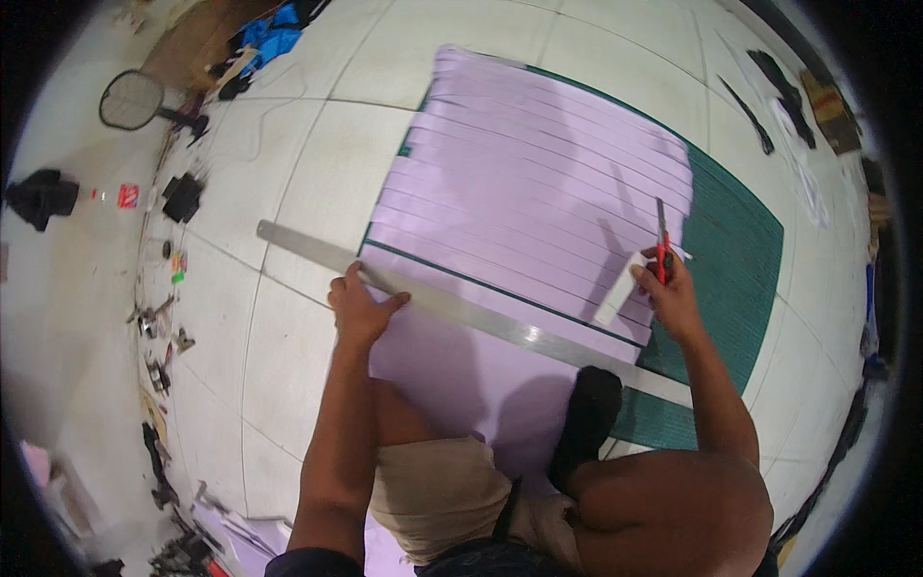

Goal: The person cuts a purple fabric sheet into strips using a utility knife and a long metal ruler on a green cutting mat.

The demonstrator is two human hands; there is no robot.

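Note:
A long metal ruler [461, 313] lies slantwise across light purple fabric [433, 385]. My left hand [363, 306] rests on the ruler toward its left end, thumb and fingers spread apart. On the right, my right hand [673, 293] is closed round a red-handled cutter knife [661, 240], its dark blade pointing away from me. The same hand also holds a white flat bar [617, 290] between thumb and fingers. Beyond the ruler, the fabric is divided into several parallel strips [519, 173]. A green cutting mat [735, 260] shows under it, also through a narrow gap just beyond the ruler.
My black-socked foot [588, 409] stands on the fabric at the ruler's near edge. Pale floor tiles [298, 356] surround the mat. Small tools and scraps lie along the left, near a round racket [133, 100]. Dark straps [784, 96] lie at the far right.

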